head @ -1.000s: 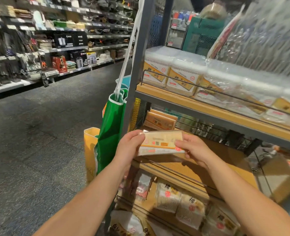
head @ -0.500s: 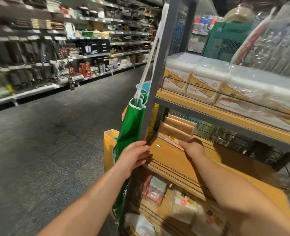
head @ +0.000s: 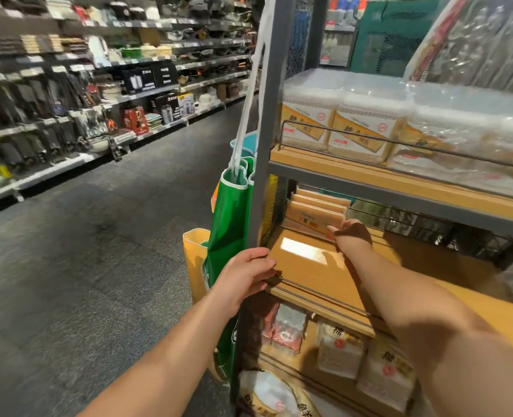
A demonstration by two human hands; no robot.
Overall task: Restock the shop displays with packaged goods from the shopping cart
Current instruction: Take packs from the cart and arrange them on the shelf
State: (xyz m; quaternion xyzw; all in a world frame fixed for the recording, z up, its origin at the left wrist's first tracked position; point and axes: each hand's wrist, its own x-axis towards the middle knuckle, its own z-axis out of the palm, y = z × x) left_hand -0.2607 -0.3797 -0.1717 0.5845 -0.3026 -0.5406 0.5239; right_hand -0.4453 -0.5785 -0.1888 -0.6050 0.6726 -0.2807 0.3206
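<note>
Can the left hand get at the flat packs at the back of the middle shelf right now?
Probably yes. The left hand rests at the shelf's front edge by the grey post, and the wooden shelf is bare up to the flat packs. Only the right hand sits there.

Aisle surroundings: floor, far shelving, hanging bags

A dark speckled floor [head: 92,266] is running along the aisle. Blurred shelving [head: 77,85] on the left is carrying boxed kitchenware and hanging utensils. A green bag [head: 231,224] is hanging by white straps [head: 249,100] beside a grey upright post [head: 264,145], with a yellow bag [head: 195,263] just behind.
</note>
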